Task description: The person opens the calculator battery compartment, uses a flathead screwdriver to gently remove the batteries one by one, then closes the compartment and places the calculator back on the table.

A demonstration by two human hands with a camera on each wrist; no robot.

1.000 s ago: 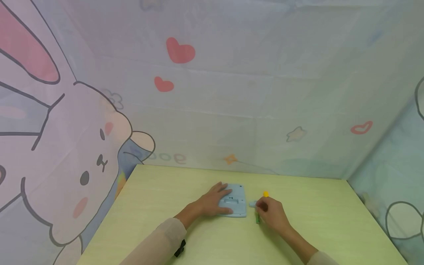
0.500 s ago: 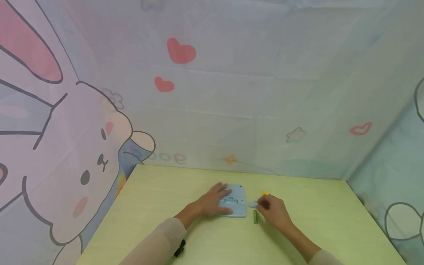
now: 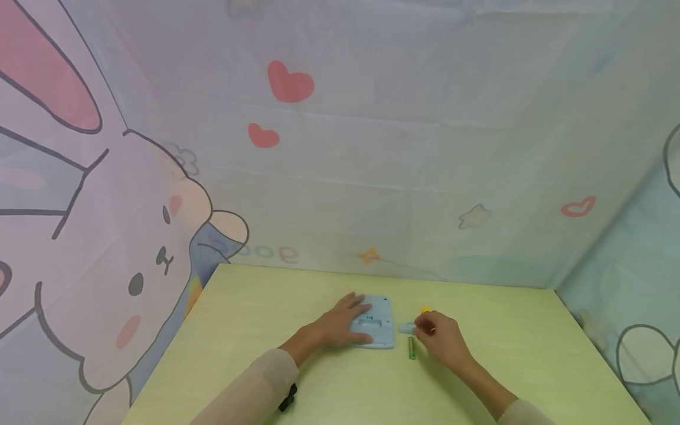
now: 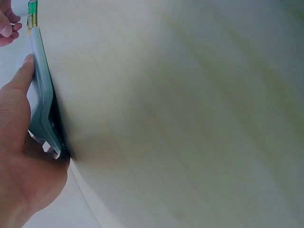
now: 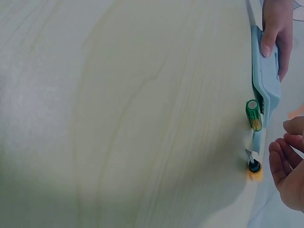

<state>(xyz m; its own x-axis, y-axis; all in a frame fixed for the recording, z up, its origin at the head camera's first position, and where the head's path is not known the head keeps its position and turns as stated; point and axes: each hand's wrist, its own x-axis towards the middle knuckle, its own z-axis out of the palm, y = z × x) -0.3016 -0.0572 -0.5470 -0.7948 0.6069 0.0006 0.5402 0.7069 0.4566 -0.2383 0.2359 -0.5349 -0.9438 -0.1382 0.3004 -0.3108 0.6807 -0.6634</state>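
Head view: the left hand [image 3: 340, 323] lies spread over the near-left part of a flat light blue device [image 3: 379, 310], which rests on the pale yellow-green desk [image 3: 265, 330] with a recessed slot [image 3: 370, 323] facing up. Its grip is wide and loose, fingers extended across the surface rather than wrapped round it. The right hand [image 3: 441, 339] is bent at the far end of a small light blue piece [image 3: 406, 328], just right of the device and apart from it. Its fingers are curled, thumb close to the fingertips; whether that grip pinches anything cannot be told. A green battery [image 3: 411, 348] lies just beside the small piece, on the person's side. Behind the right hand shows a bit of a yellow-orange item [image 3: 425, 309].

Left wrist view: the device appears edge-on, a finger of the left hand laid along its upper face. The battery shows beyond its far end, and the curled fingertips of the right hand come in at the upper corner.

Right wrist view: the battery lies end-on near the device. The small piece is partly hidden behind it, and the yellow-orange item shows a dark round collar and a silver tip. The right hand is cut off by the frame edge, fingers bent inward.
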